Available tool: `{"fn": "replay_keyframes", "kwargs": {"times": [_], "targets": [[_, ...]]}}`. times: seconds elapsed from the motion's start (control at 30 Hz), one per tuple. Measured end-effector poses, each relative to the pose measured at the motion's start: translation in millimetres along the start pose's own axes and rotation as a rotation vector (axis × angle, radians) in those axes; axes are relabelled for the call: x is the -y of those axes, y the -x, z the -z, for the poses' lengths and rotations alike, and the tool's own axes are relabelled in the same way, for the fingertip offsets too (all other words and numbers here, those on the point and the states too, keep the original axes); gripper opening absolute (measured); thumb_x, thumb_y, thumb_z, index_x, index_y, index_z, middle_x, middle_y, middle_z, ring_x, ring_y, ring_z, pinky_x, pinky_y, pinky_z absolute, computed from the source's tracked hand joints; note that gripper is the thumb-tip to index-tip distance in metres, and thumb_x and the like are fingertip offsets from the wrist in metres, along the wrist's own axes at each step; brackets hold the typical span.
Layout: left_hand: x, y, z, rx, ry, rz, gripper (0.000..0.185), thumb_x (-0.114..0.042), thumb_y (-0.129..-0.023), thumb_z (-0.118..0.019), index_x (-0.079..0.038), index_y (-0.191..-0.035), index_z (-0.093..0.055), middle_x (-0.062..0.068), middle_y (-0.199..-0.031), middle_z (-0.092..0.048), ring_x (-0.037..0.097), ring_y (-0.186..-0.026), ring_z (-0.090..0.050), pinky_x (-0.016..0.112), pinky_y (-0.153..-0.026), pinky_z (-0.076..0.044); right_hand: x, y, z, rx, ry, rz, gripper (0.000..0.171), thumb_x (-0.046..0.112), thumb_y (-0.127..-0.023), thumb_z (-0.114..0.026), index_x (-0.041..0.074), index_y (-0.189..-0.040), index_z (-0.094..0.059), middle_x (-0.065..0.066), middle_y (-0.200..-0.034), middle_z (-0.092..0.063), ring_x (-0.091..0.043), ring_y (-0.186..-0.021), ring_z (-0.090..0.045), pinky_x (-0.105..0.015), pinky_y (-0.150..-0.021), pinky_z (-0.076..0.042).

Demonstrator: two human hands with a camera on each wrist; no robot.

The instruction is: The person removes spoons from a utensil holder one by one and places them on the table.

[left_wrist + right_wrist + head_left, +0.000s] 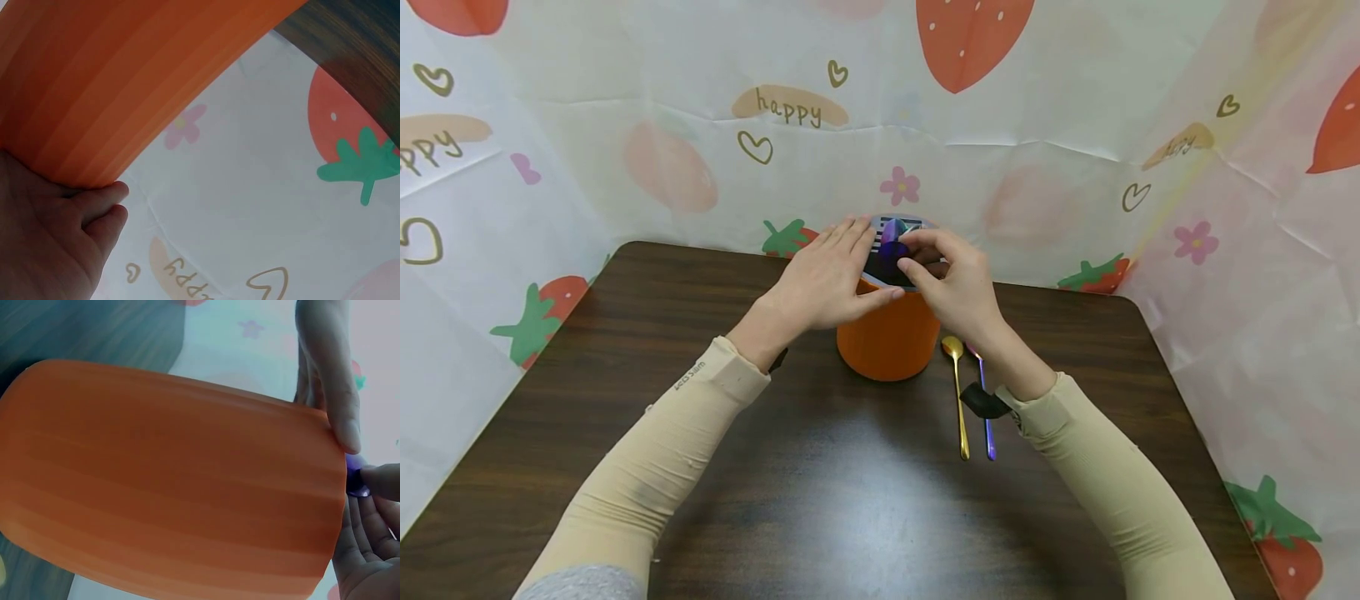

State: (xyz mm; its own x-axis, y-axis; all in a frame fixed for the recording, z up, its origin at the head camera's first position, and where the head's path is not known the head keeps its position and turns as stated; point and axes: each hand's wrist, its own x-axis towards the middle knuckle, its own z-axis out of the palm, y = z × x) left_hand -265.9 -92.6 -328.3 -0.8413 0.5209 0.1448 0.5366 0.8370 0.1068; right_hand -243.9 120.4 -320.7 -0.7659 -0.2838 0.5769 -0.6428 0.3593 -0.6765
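Note:
An orange ribbed container (889, 337) with a slotted grey top (874, 243) stands upright near the table's back edge. My left hand (831, 271) lies along its left rim, fingers straight and thumb across the front of the rim. In the left wrist view that hand (53, 225) touches the container's upper end. My right hand (958, 279) pinches a shiny purple spoon (891, 252) by its rounded bowl over the top, between thumb and fingers. Its rounded purple part also shows in the right wrist view, under the right thumb (381, 481). The spoon's handle is hidden.
A gold spoon (958, 392) lies on the dark wooden table (760, 500), right of the container. Beside it is a purple-blue utensil (988, 429), partly hidden by the right wrist. A strawberry-print cloth (820, 175) hangs behind and at both sides.

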Motion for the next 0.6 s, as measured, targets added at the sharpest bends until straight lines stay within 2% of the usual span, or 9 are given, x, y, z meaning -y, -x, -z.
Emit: {"fn": "replay_keyframes", "kwargs": {"times": [0.6], "targets": [[0.1, -0.5, -0.7, -0.003, 0.005, -0.003, 0.105, -0.079, -0.098, -0.035, 0.002, -0.164, -0.021, 0.017, -0.173, -0.014, 0.034, -0.16, -0.011, 0.047, -0.13, -0.011, 1.4, -1.1, 1.7, 0.001, -0.046, -0.099, 0.022, 0.003, -0.097, -0.074, -0.001, -0.118, -0.072, -0.014, -0.107, -0.073, -0.023, -0.093, -0.07, -0.04, -0.089, -0.061]]}}
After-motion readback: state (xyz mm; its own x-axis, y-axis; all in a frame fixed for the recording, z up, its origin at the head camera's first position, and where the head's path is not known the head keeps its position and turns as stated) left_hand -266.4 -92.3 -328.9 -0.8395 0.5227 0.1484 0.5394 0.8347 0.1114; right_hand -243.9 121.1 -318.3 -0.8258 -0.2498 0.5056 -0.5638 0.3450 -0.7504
